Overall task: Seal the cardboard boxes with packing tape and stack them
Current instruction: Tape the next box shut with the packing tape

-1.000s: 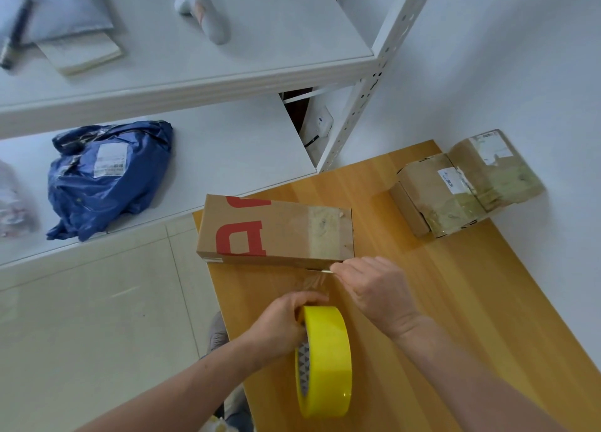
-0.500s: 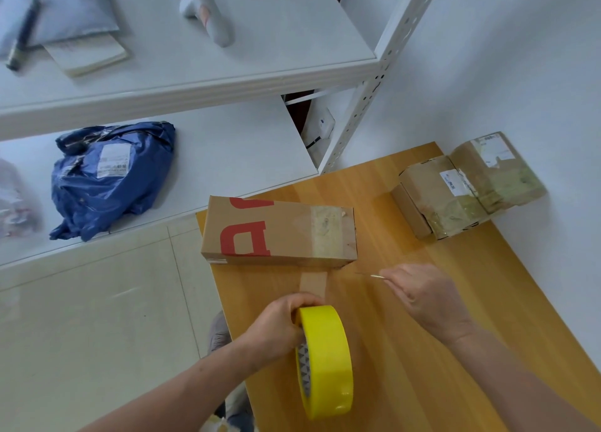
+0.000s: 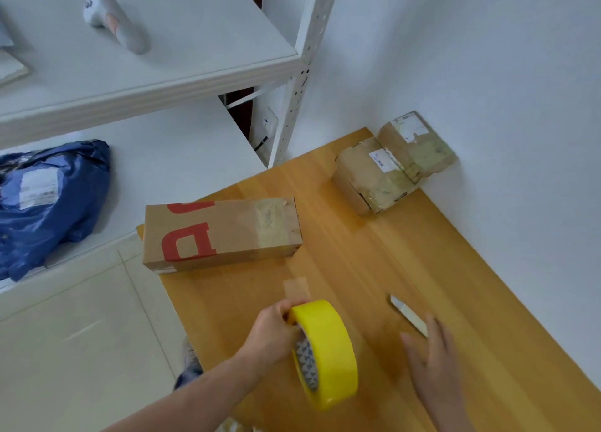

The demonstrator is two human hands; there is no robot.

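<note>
At lower centre, the left hand [image 3: 270, 334] grips the yellow tape roll [image 3: 328, 350], fingers curled over its rim, with a clear strip trailing up from it. The right hand [image 3: 432, 363] is spread flat over the desk [image 3: 390, 252], just beside a small cutter [image 3: 406, 313]. The long red-lettered box [image 3: 221, 233] lies centre left. Two smaller taped boxes [image 3: 367, 174] sit at the upper right, by the wall.

The left grip [image 3: 274, 334] and right grip [image 3: 434, 358] are bare. Left forearm [image 3: 195, 396] and right forearm [image 3: 452, 412] are uncovered to the near edge. Beside the worktop [image 3: 422, 236], on the left, shows a grey-and-blue garment or shoe [image 3: 190, 366], unclear.
</note>
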